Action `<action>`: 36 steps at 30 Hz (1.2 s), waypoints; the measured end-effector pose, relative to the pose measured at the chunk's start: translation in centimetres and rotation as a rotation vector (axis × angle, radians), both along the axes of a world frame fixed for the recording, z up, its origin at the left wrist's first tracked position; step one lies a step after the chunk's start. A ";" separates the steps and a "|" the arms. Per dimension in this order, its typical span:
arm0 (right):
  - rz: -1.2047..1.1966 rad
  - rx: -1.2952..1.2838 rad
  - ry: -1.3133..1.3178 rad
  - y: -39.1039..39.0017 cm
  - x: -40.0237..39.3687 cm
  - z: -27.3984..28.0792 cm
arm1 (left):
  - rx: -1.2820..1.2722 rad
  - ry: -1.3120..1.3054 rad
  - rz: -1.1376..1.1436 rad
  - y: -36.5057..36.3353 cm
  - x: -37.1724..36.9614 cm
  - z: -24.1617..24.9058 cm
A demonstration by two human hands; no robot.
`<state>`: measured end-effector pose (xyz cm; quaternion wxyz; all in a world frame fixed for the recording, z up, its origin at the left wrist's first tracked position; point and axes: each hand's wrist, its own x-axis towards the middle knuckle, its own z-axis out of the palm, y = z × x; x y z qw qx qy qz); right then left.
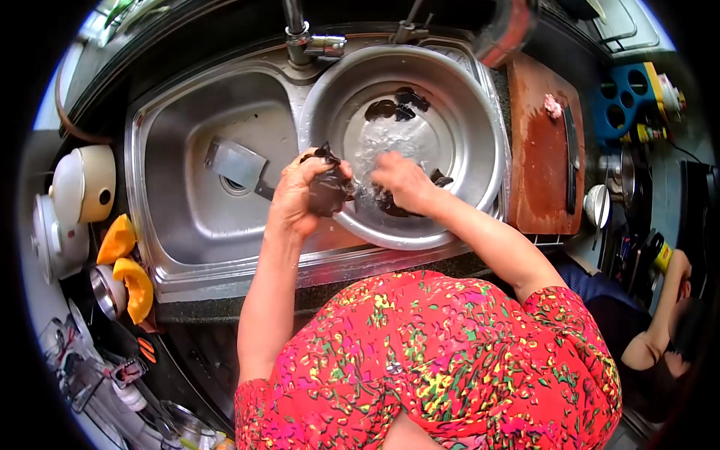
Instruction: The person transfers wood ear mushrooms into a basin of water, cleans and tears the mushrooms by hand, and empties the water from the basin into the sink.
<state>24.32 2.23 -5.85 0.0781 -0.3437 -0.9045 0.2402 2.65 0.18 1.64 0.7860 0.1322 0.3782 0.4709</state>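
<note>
My left hand is closed around a bunch of dark, thin, wet wood ear mushrooms, held up at the bowl's left rim. My right hand reaches low into a round metal bowl of rippling water. Its fingers are blurred by motion, and whether they grip anything cannot be seen. More dark wood ear pieces lie beneath that hand, partly hidden by it. Another cluster of wood ear mushrooms rests in the water toward the far side.
A cleaver lies in the left sink basin. The faucet stands behind. Right of the bowl, a wooden cutting board bears a knife and a pink lump. Pumpkin pieces sit at left. Another person's arm shows at right.
</note>
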 end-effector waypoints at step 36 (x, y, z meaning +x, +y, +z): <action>-0.738 -0.676 0.980 2.8 -3.7 7.9 | -0.121 0.141 -0.152 1.0 5.3 -1.9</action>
